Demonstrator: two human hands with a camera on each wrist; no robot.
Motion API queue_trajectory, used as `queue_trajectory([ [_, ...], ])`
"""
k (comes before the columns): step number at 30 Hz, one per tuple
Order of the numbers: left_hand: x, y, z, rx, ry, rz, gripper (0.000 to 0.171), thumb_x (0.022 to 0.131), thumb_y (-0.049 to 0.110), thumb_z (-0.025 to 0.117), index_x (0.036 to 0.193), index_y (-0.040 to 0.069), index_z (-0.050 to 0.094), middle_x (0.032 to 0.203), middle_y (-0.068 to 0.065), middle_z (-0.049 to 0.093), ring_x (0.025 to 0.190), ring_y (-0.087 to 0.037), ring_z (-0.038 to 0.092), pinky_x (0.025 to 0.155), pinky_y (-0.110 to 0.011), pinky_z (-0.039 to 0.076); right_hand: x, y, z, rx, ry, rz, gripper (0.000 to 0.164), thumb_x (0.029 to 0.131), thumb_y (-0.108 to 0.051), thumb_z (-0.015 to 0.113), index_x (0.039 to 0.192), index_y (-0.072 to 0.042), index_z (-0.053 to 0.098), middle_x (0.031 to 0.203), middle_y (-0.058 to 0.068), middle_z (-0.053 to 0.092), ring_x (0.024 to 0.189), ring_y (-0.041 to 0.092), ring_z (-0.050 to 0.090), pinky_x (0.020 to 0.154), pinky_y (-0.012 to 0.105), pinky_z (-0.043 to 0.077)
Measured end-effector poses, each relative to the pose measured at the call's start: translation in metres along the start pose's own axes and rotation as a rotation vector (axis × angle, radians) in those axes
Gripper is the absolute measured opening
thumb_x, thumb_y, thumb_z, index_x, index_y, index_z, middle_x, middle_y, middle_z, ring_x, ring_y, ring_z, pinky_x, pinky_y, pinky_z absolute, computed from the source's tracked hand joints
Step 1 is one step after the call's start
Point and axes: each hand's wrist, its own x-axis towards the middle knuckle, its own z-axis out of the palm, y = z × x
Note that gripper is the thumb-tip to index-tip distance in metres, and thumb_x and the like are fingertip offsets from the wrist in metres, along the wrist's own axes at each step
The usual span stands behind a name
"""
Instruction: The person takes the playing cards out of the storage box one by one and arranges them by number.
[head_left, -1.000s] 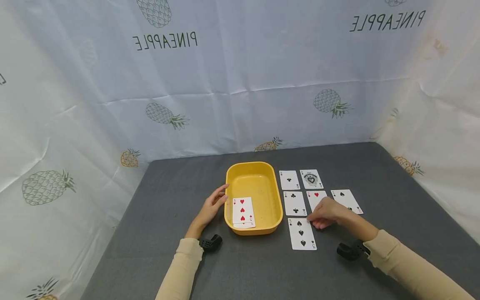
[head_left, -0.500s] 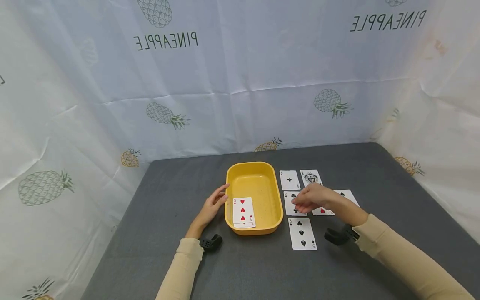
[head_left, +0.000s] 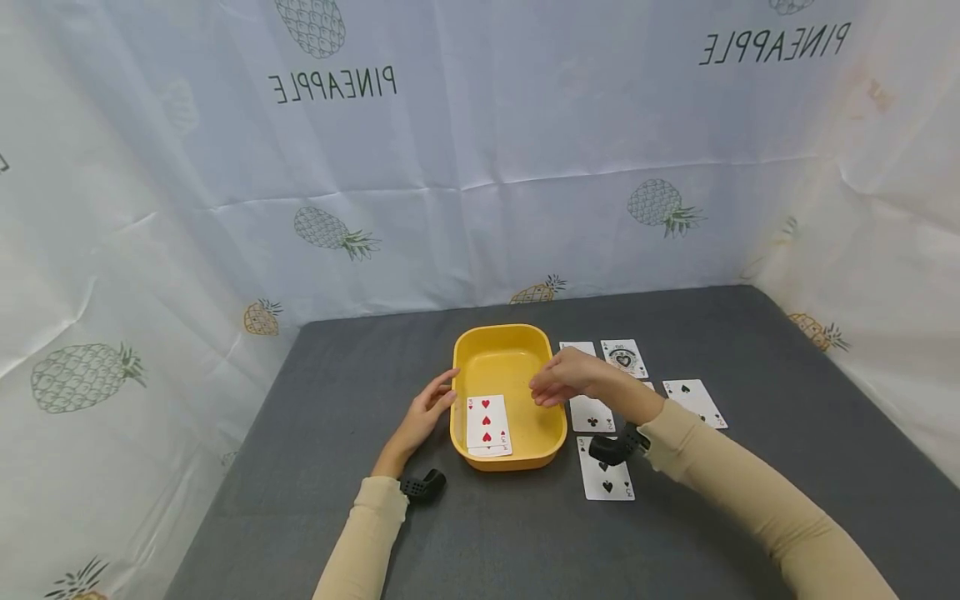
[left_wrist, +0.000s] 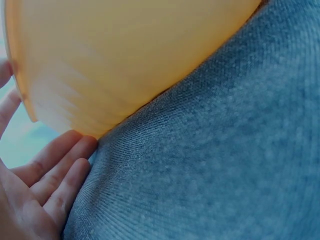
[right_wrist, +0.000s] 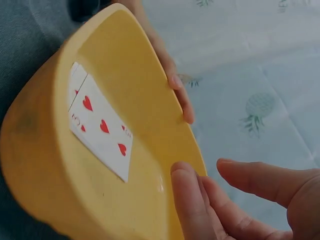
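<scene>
A yellow plastic bin stands on the table with a three of hearts lying face up inside, on top of another card whose edge shows. At the bin's left side is my left hand, its fingers loosely extended against the wall and rim. My right hand hovers over the bin's right rim. In the right wrist view its thumb and fingers stand apart, holding nothing.
Right of the bin lie a two of clubs, a three of spades, a two of spades and a large-emblem ace. My right arm partly hides other cards. A pineapple-print sheet hangs behind the grey table.
My right hand has moved left, from beside the two of hearts, across the two of clubs, to the bin's right rim. My left hand stays at the bin.
</scene>
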Motion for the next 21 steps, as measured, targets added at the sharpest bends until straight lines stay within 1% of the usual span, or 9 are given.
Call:
queue_trajectory([
  [4,-0.007,0.016,-0.001,0.004,-0.020,-0.001,0.049,0.101,0.018,0.048,0.149,0.012,0.037,0.136,-0.026,0.053,0.121,-0.038,0.055,0.111,-0.052,0.037,0.018,-0.008,0.009,0.044,0.015,0.033,0.036,0.091,-0.008,0.062,0.118,0.016,0.060,0.069,0.001,0.069,0.061,0.009,0.069,0.064,0.023,0.058],
  [7,-0.011,0.025,0.000,0.010,-0.028,-0.002,0.049,0.101,0.018,0.049,0.148,0.011,0.038,0.134,-0.025,0.054,0.119,-0.033,0.057,0.110,-0.050,0.039,0.030,-0.013,0.016,0.086,0.062,0.073,0.033,0.091,-0.007,0.062,0.116,0.014,0.061,0.068,0.003,0.069,0.059,0.010,0.069,0.062,0.023,0.058],
  [11,-0.013,0.027,0.000,0.008,-0.026,-0.009,0.049,0.101,0.019,0.050,0.148,0.013,0.039,0.134,-0.024,0.054,0.118,-0.030,0.058,0.111,-0.049,0.039,0.044,-0.016,0.025,0.083,0.110,0.122,0.026,0.090,-0.008,0.065,0.108,0.010,0.066,0.066,0.005,0.069,0.057,0.011,0.069,0.060,0.022,0.057],
  [15,-0.013,0.026,-0.001,0.004,-0.026,-0.002,0.049,0.100,0.019,0.050,0.148,0.013,0.039,0.135,-0.024,0.054,0.119,-0.031,0.057,0.111,-0.050,0.038,0.054,-0.017,0.034,0.062,0.130,0.168,0.022,0.089,-0.009,0.067,0.103,0.009,0.069,0.065,0.006,0.068,0.056,0.012,0.069,0.059,0.021,0.056],
  [18,-0.013,0.026,-0.001,0.007,-0.029,0.010,0.049,0.101,0.019,0.049,0.148,0.011,0.039,0.136,-0.025,0.054,0.120,-0.032,0.057,0.111,-0.049,0.039,0.060,-0.017,0.039,0.039,0.149,0.192,0.022,0.089,-0.011,0.067,0.102,0.008,0.068,0.064,0.007,0.068,0.053,0.012,0.068,0.059,0.022,0.056],
  [21,-0.013,0.028,-0.001,0.003,-0.032,0.010,0.049,0.101,0.018,0.049,0.148,0.012,0.038,0.136,-0.025,0.053,0.121,-0.034,0.056,0.111,-0.049,0.039,0.063,-0.016,0.042,0.010,0.165,0.204,0.026,0.090,-0.012,0.067,0.105,0.008,0.065,0.065,0.007,0.067,0.052,0.012,0.067,0.060,0.023,0.057],
])
